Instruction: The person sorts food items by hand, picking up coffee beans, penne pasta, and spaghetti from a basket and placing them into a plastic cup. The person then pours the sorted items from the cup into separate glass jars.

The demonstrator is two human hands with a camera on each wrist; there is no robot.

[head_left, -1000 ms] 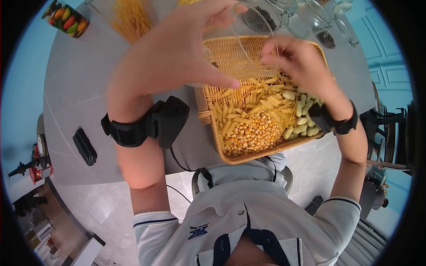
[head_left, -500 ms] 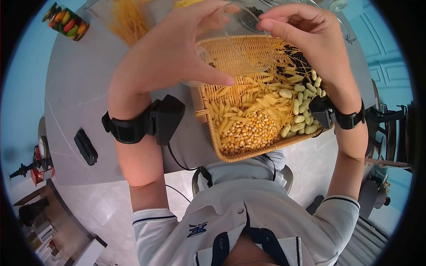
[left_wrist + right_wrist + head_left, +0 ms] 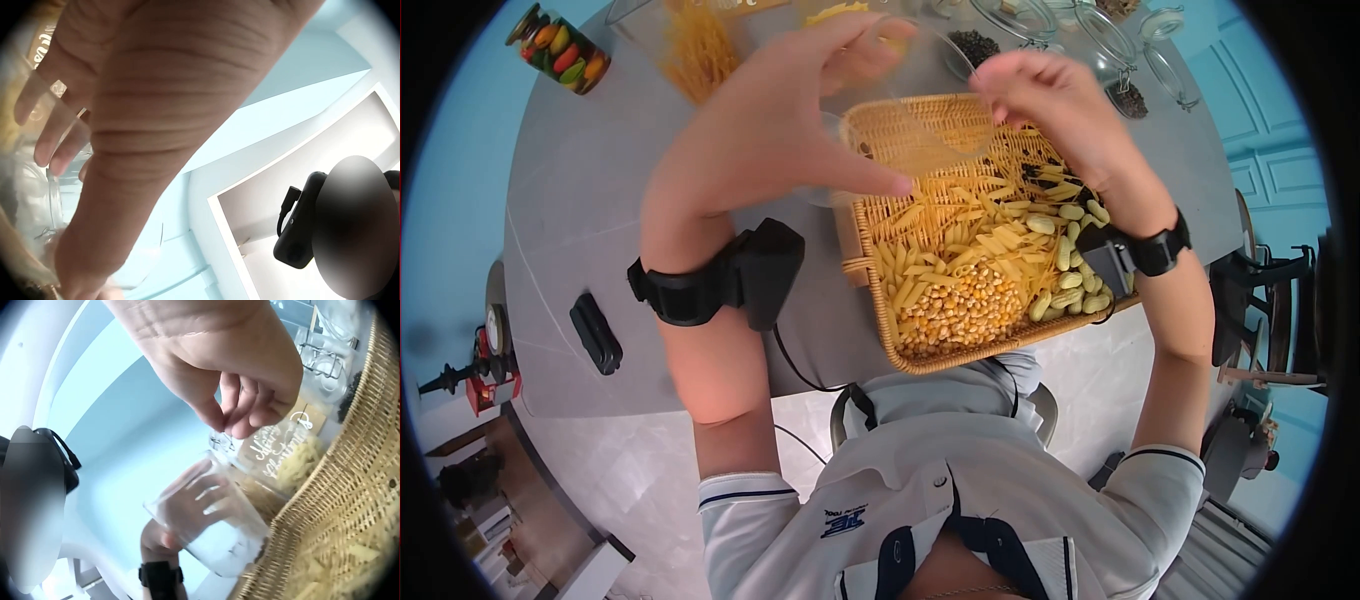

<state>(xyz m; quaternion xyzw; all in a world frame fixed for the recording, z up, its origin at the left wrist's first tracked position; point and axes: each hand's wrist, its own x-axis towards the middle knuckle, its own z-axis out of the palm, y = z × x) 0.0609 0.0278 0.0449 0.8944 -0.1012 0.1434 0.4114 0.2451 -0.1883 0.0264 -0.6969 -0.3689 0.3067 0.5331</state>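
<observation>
My left hand (image 3: 795, 135) grips a clear glass jar (image 3: 219, 534), fingers and thumb spread around its side. The jar is tilted above the wicker basket (image 3: 915, 362), with a small dark bit near its bottom. My right hand (image 3: 1060, 110) is beside the jar's mouth, its fingertips gathered against the thumb; nothing shows between them in the right wrist view. In the basket lie corn kernels (image 3: 960, 310), penne (image 3: 1000, 240), peanuts (image 3: 1068, 280), thin noodle strands and small black grains (image 3: 1040, 175), partly hidden by the right hand.
Behind the basket stand clip-top glass jars (image 3: 1015, 15) and a container of dark grains (image 3: 972, 48). Long spaghetti (image 3: 700, 55) stands at the back left, near a jar of colourful peppers (image 3: 560, 50). A black case (image 3: 595, 333) lies left on the grey table (image 3: 550, 270).
My right hand first rose from over the basket to the jar's rim, then shifted slightly left and down. The jar, still in my left hand, has drifted a little left.
</observation>
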